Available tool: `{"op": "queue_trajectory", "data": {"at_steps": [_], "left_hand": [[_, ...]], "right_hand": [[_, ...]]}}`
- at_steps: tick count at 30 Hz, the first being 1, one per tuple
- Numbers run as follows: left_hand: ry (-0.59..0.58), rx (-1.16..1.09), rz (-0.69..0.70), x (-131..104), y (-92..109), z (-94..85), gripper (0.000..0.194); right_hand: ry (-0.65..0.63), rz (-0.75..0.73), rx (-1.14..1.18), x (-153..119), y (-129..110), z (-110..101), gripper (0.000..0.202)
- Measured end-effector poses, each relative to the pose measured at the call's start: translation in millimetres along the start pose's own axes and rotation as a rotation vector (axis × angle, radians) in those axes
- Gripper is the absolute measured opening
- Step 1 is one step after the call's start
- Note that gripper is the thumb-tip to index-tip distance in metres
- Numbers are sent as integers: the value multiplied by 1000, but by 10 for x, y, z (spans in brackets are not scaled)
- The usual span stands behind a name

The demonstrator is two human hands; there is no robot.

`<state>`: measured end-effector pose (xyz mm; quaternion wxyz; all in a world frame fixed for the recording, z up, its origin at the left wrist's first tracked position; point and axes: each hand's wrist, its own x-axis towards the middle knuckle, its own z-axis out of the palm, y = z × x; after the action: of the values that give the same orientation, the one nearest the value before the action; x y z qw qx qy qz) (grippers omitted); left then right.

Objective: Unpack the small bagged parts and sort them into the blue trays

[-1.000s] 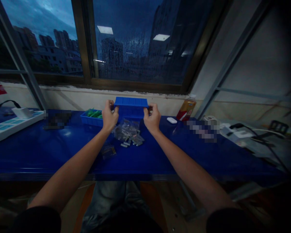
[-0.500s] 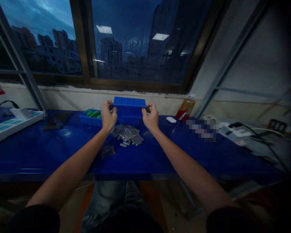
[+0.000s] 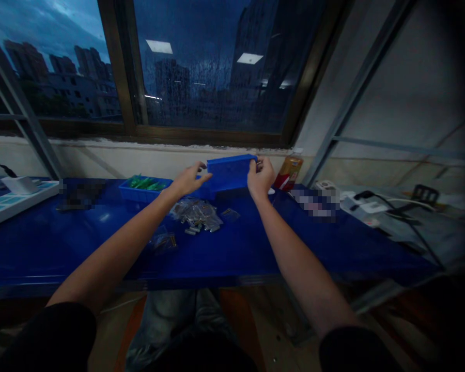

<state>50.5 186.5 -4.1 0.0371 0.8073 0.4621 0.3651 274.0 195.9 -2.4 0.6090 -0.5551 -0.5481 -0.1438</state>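
A blue plastic bin (image 3: pixel 232 173) is held tilted above the back of the table by my right hand (image 3: pixel 261 175), whose fingers grip its right upper corner. My left hand (image 3: pixel 190 179) is just off the bin's left edge, its thumb and fingers apart with nothing between them. Below the hands lies a heap of small clear plastic bags (image 3: pixel 199 213) with metal parts in them. One more small bag (image 3: pixel 230 214) is to the right of the heap, and others (image 3: pixel 163 241) lie nearer the front, by my left forearm.
Behind my left wrist stands a blue bin (image 3: pixel 139 194) holding green items. A drink bottle (image 3: pixel 289 173) is at the back right. On the far left is a white power strip (image 3: pixel 21 204) with a plug. Cables and white adapters (image 3: pixel 366 204) lie on the right, and a window rises behind.
My left hand has let go of the bin and opened. My right hand has moved right with the bin, which has turned and tilted. The view has shifted slightly.
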Motion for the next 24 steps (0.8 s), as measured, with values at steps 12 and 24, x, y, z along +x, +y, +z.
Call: {"op": "queue_trajectory", "data": {"at_steps": [12, 24], "left_hand": [[-348, 475, -10, -320, -297, -91, 36], [-69, 398, -107, -335, -413, -481, 41]], "right_hand": [[-48, 530, -285, 94, 713, -23, 27], [-377, 524, -465, 189, 844, 52, 36]]}}
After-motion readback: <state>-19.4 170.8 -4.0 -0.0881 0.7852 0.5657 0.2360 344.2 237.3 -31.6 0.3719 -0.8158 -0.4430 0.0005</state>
